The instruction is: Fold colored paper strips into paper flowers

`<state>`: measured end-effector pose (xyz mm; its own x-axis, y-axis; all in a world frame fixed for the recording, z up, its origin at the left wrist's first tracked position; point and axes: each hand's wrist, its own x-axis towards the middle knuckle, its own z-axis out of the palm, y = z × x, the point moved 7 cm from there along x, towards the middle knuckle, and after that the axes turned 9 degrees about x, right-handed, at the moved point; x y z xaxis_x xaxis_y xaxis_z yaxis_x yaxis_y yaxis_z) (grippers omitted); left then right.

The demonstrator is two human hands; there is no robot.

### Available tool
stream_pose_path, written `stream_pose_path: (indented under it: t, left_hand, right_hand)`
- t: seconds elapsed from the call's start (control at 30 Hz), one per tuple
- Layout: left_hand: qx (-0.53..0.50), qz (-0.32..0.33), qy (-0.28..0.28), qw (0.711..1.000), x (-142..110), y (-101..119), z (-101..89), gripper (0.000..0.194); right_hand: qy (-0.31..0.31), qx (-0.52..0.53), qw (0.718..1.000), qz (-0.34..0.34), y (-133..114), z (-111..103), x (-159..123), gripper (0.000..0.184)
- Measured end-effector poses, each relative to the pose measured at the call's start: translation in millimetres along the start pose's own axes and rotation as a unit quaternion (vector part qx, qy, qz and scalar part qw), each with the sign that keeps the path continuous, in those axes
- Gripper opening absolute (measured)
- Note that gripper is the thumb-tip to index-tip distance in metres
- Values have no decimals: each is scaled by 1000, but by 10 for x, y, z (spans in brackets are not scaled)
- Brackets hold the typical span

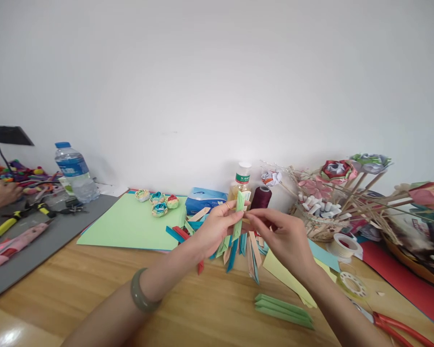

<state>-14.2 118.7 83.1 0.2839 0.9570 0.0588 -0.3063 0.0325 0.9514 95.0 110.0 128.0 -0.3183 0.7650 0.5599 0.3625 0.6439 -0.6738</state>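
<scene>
My left hand (216,227) is closed around a light green folded paper strip (239,205), held upright between thumb and fingers above the table. Close beside it on the right, my right hand (287,236) pinches with thumb and forefinger at the strip's edge; what lies between those fingertips is too small to make out. Beneath both hands spreads a pile of folded paper strips (232,254) in blue, red, peach and green. More green folded strips (284,311) lie nearer to me on the wooden table (188,308).
Green paper sheets (130,224) carry several small paper flowers (159,208). Behind the hands stand a blue tissue pack (205,198), a drink bottle (243,176) and a dark thread spool (261,197). Red-handled scissors (390,325) lie right. Another person's hand (2,195) is far left.
</scene>
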Motion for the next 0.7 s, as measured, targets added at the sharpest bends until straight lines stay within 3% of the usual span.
stream_pose_path:
  t: [0.03,0.1,0.17,0.23,0.4,0.53,0.7]
  left_hand:
    - [2,-3,-5,1000,-6,5,12,31]
    - [1,-9,-17,1000,-21,11,44,30]
    - [-4,-11,-26,1000,-39,17,80,29]
    - [-14,-9,-33,999,-57,31,115,28]
    - [-24,-1,-46,999,-73,50,145,29]
    - [-27,10,-33,999,-65,58,114,31]
    - [-21,4,-36,999,-91,86,157,30]
  right_hand:
    - [30,-32,998,-45,-60,-67,3,21]
    - [22,-75,988,-136,-172,-85,-1,48]
    - [-61,-85,977,-186,-208,26,-17,84]
    - [-128,-77,973,-176,-165,132,-33,100]
    - [-159,-21,983,-91,-59,222,-52,88]
    - [-181,1,981,-75,-65,250,-67,94]
    - [-152,13,985,-78,-61,211,-41,84]
